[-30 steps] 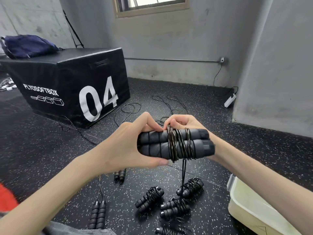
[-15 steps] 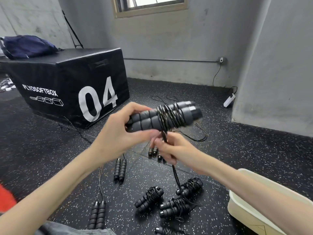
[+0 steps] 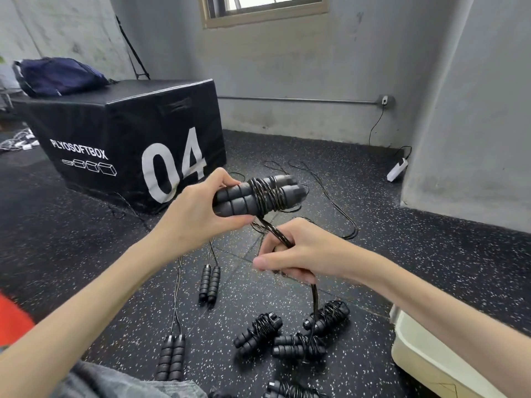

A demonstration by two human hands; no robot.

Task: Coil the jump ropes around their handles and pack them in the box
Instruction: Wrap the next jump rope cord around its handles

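My left hand (image 3: pixel 195 214) grips a pair of black foam jump-rope handles (image 3: pixel 244 198) held side by side, with several turns of black rope wound around their middle. Below them my right hand (image 3: pixel 298 251) is curled around the loose rope (image 3: pixel 275 231), which runs down from the coil through my fist toward the floor. Several coiled ropes (image 3: pixel 296 331) lie in a cluster on the floor beneath my hands. Two uncoiled pairs of handles (image 3: pixel 209 284) (image 3: pixel 171 356) lie to the left with their ropes trailing away. The cream box (image 3: pixel 413 346) stands at the lower right.
A black plyo box (image 3: pixel 129 139) marked 04 stands at the back left with a navy bag (image 3: pixel 57 77) on top. Loose rope loops (image 3: pixel 330 202) spread over the speckled floor behind my hands. A white power strip (image 3: pixel 397 169) lies by the right wall.
My left hand lifted the handles up and tilted them. My right hand came off the coil, dropped below it and now draws the rope down and to the right.
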